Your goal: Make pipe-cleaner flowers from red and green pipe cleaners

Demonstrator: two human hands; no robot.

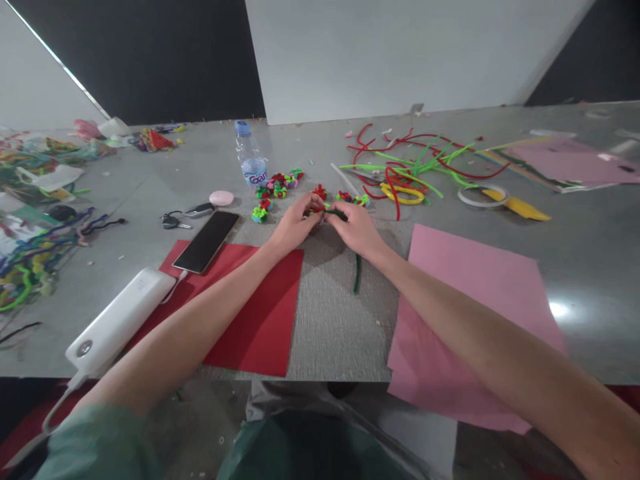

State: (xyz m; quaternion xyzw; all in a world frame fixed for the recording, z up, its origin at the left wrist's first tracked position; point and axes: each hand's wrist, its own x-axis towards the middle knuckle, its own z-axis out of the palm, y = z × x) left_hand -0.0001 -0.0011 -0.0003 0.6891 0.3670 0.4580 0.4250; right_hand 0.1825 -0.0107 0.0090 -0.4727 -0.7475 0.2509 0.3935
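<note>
Both hands meet at the middle of the table, fingertips almost touching. My left hand [296, 223] is closed, pinching a small piece of red and yellow-green pipe cleaner [315, 212]. My right hand [357, 230] is closed on a dark green pipe cleaner [357, 275]; its loose tail hangs down below the palm. The fingers hide most of the spot where the pieces come together. Just beyond the hands lie small curled pipe-cleaner flowers in red, green and blue, among them a red one [320, 192] and a green-and-red cluster [261, 211].
Loose red and green pipe cleaners [430, 157] lie around yellow-handled scissors [403, 193]. A water bottle [251, 157] stands behind. Left are a phone [207, 241], a power bank [123, 320] and red paper [255, 320]; right, pink paper [470, 287] and a tape roll [467, 199].
</note>
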